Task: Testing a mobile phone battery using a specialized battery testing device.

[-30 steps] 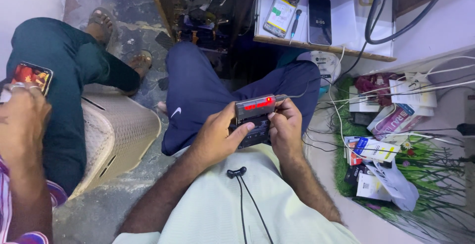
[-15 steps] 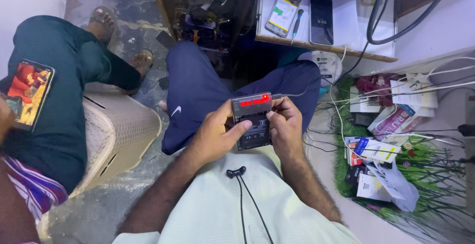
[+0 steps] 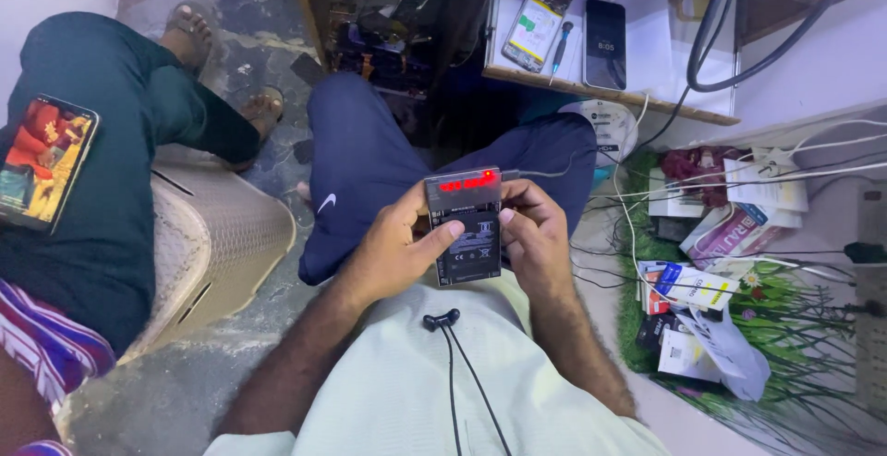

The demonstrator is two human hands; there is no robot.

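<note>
Black and flat, a phone battery [image 3: 467,251] sits upright between our two hands, held above our lap, its label side turned up toward us. Clipped onto its far end is a small grey tester [image 3: 462,190] with a row of red lit digits. Our left hand [image 3: 393,257] wraps the left edge of the battery, the thumb pressed across its face and the other fingers curled behind it. Our right hand [image 3: 531,239] closes on the right edge, fingers bent tight around battery and tester; how the fingertips lie behind we cannot quite tell.

Below the hands a black earphone cable [image 3: 453,364] hangs down our pale green shirt [image 3: 416,410]. Beyond the hands our dark blue trousers [image 3: 370,160] fill the middle of the view.

Far ahead, a wooden shelf [image 3: 591,96] carries two smartphones [image 3: 536,26] and a screwdriver [image 3: 559,45] lying between them. To the right, small cartons and packets [image 3: 693,290] lie scattered among white cables on a green grass-like mat [image 3: 795,327].

At the left another person sits in dark green trousers [image 3: 102,142], with a phone [image 3: 42,162] showing a bright picture resting on the thigh.
</note>
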